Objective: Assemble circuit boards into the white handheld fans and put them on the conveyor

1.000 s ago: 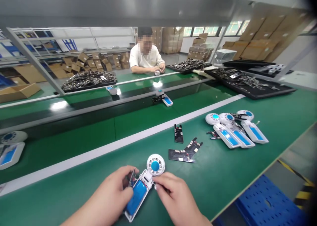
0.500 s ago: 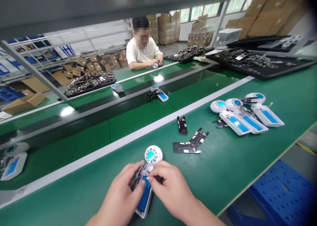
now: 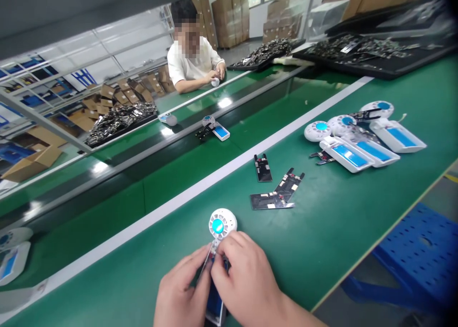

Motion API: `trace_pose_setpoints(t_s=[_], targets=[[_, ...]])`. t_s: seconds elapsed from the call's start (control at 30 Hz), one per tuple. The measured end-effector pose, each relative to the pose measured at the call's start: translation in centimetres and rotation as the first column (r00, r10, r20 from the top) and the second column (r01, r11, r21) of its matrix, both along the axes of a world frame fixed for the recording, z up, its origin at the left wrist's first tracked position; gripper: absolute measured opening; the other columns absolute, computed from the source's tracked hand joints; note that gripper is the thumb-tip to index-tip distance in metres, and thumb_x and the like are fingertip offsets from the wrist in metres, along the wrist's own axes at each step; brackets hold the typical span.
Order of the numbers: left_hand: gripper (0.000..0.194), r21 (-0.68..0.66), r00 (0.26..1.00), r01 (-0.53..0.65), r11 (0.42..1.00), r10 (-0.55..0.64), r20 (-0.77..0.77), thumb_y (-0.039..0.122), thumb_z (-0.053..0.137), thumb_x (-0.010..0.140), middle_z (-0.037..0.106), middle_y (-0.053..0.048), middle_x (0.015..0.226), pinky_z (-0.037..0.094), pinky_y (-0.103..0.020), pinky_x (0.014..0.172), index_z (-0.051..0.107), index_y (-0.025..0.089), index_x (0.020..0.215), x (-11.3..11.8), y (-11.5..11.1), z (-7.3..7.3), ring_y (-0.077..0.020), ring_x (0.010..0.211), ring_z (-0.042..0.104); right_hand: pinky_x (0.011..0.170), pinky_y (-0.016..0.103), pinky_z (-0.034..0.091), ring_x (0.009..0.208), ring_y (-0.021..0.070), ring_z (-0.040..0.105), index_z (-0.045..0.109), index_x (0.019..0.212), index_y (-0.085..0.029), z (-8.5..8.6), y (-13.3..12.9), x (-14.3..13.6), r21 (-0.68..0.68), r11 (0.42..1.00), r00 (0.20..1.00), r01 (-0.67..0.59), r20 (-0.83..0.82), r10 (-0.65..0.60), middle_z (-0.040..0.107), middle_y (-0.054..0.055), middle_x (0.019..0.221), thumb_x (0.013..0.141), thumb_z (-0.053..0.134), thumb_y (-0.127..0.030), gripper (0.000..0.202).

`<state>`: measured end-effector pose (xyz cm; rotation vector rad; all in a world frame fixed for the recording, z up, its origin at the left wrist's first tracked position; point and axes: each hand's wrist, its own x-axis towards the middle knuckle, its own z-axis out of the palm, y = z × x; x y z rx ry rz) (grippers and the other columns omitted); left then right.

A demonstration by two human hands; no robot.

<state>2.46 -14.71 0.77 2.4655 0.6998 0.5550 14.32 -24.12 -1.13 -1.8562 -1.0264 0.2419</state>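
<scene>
An opened white handheld fan (image 3: pixel 222 222) lies in front of me, its round head with a blue disc facing up. Its handle (image 3: pixel 216 304) has a blue inside and is partly covered by my hands. My left hand (image 3: pixel 186 284) pinches a thin circuit board (image 3: pixel 206 259), tilted on edge beside the handle. My right hand (image 3: pixel 246 274) is closed at the neck of the fan, fingertips against the board's upper end. Whatever those fingertips hold is hidden. Loose dark circuit boards (image 3: pixel 264 168) lie beyond my right hand.
Several similar white fans (image 3: pixel 347 152) with blue panels are grouped at the right. A belt (image 3: pixel 171 174) beyond the white strip carries more fans (image 3: pixel 221 132). Black trays (image 3: pixel 393 71) heaped with parts stand at the back. A person (image 3: pixel 193 55) works across; a blue stool (image 3: pixel 418 250) stands lower right.
A small white tip at my right fingertips is now hidden as those fingers have moved against the board. The board stands more upright in my left hand. The view has shifted.
</scene>
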Motion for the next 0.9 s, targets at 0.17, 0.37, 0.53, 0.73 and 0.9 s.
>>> trace_pose_setpoints(t_s=[0.17, 0.37, 0.53, 0.73, 0.9], targets=[[0.034, 0.133, 0.992, 0.111, 0.985, -0.118, 0.044, 0.016, 0.062, 0.088, 0.075, 0.001, 0.115, 0.059, -0.021, 0.089, 0.068, 0.029, 0.119, -0.4, 0.3, -0.8, -0.0166, 0.099, 0.073, 0.065, 0.029, 0.036, 0.072, 0.0177, 0.053, 0.047, 0.065, -0.02, 0.2, 0.0, 0.4, 0.008, 1.0, 0.992, 0.003, -0.128, -0.002, 0.058, 0.002, 0.073, 0.08, 0.05, -0.012, 0.017], [0.042, 0.206, 0.984, 0.169, 0.964, -0.175, 0.01, 0.01, 0.06, 0.088, 0.073, -0.001, 0.118, 0.058, -0.026, 0.092, 0.061, 0.03, 0.125, -0.8, 0.4, -0.9, -0.0188, 0.104, 0.072, 0.067, 0.03, 0.038, 0.072, 0.0185, 0.053, 0.048, 0.066, -0.02, 0.0, -0.1, 0.4, -0.005, 1.0, 0.993, -0.029, -0.113, 0.028, 0.059, 0.003, 0.074, 0.081, 0.048, -0.011, 0.017], [0.054, 0.274, 0.969, 0.235, 0.933, -0.247, 0.011, 0.005, 0.06, 0.085, 0.072, -0.005, 0.12, 0.057, -0.031, 0.093, 0.055, 0.03, 0.133, -1.2, 1.0, -0.8, -0.0208, 0.105, 0.071, 0.073, 0.032, 0.038, 0.075, 0.0195, 0.054, 0.048, 0.067, -0.02, -0.4, 0.0, 0.0, 0.012, 0.999, 0.997, -0.047, -0.066, 0.047, 0.059, 0.004, 0.075, 0.081, 0.047, -0.011, 0.016], [0.057, 0.188, 0.951, 0.287, 0.939, -0.303, 0.065, 0.001, 0.061, 0.082, 0.072, -0.007, 0.121, 0.059, -0.03, 0.09, 0.059, 0.03, 0.131, -1.1, 0.9, -0.4, -0.0217, 0.106, 0.07, 0.073, 0.033, 0.037, 0.071, 0.0188, 0.054, 0.05, 0.067, -0.019, -0.1, 0.2, -0.2, -0.045, 0.995, 0.995, -0.087, -0.058, 0.084, 0.061, 0.003, 0.072, 0.079, 0.047, -0.009, 0.016], [0.014, -0.337, 0.997, -0.069, 0.939, 0.078, 0.013, 0.028, 0.064, 0.085, 0.078, -0.005, 0.101, 0.062, -0.027, 0.075, 0.074, 0.024, 0.094, -0.1, 3.2, 0.8, -0.0223, 0.087, 0.075, 0.066, 0.028, 0.04, 0.067, 0.0175, 0.06, 0.058, 0.067, -0.02, -0.3, 0.8, 1.0, -0.032, 0.997, 0.994, -0.077, -0.081, 0.074, 0.062, 0.0, 0.069, 0.076, 0.056, -0.009, 0.015]])
